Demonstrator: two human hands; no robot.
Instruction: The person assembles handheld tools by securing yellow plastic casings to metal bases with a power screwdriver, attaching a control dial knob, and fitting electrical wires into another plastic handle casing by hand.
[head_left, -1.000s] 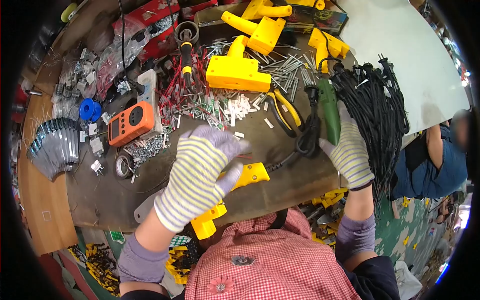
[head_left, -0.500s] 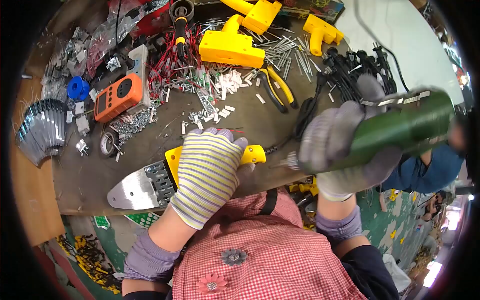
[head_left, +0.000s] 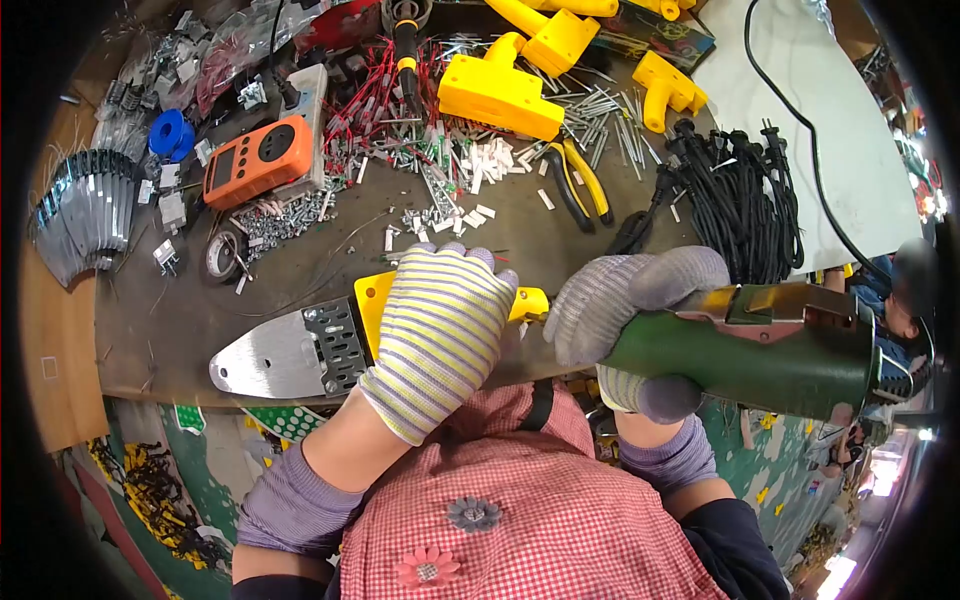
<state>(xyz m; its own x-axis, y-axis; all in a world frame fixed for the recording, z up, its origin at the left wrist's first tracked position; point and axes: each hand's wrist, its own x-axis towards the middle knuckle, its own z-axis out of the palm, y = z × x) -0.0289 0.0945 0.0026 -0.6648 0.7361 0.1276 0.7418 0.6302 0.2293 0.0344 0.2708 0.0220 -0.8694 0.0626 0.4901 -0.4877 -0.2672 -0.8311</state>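
In the head view, my left hand [head_left: 440,325], in a striped glove, wraps round the yellow handle of a pipe-welder-like tool [head_left: 371,302]. Its flat metal plate [head_left: 262,356] points left, with a slotted bracket where it meets the handle. My right hand [head_left: 625,310], in a grey-palmed glove, grips a green electric screwdriver [head_left: 765,360] lying almost level. The screwdriver's front end is at the right end of the yellow handle. Its tip is hidden by my right fingers, so contact cannot be made out.
Beyond my hands lie pliers [head_left: 578,185], yellow housings [head_left: 500,88], loose screws and white connectors [head_left: 490,160]. Black power cords [head_left: 735,190] are bundled at the right. An orange meter [head_left: 262,160], tape roll [head_left: 222,252] and fanned metal plates [head_left: 88,215] stand left.
My right hand has brought the green screwdriver left and down to the end of the yellow handle. My left hand keeps its grip. The view has shifted slightly.
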